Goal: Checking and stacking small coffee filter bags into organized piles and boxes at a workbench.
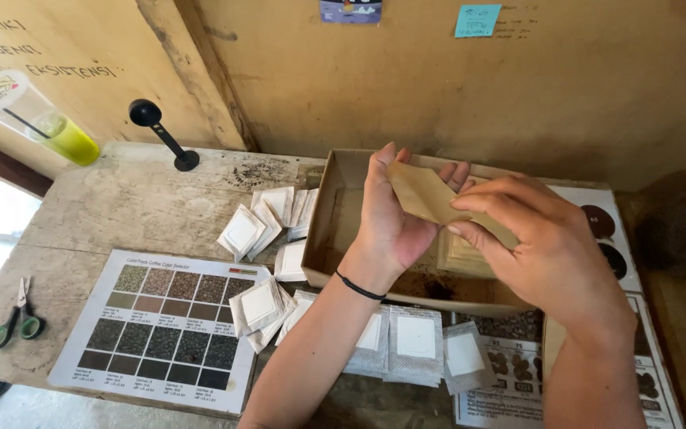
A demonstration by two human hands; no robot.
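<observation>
A small brown paper pouch (pixel 421 193) is held between both hands above an open cardboard box (pixel 321 218). My left hand (pixel 391 218), with a black band at the wrist, grips the pouch's left end. My right hand (pixel 537 246) pinches its right side with thumb and fingers. More brown pouches (pixel 464 256) lie stacked inside the box. White and silvery sachets (pixel 267 221) lie scattered on the wooden table to the left of the box and in front of it (pixel 416 342).
A printed chart of coffee colour swatches (pixel 160 326) lies at the front left. Green-handled scissors (pixel 16 318) rest near the left edge. A plastic cup with yellow drink (pixel 49 123) and a black scoop (pixel 160 131) stand at the back. Printed sheets (pixel 597 214) lie at the right.
</observation>
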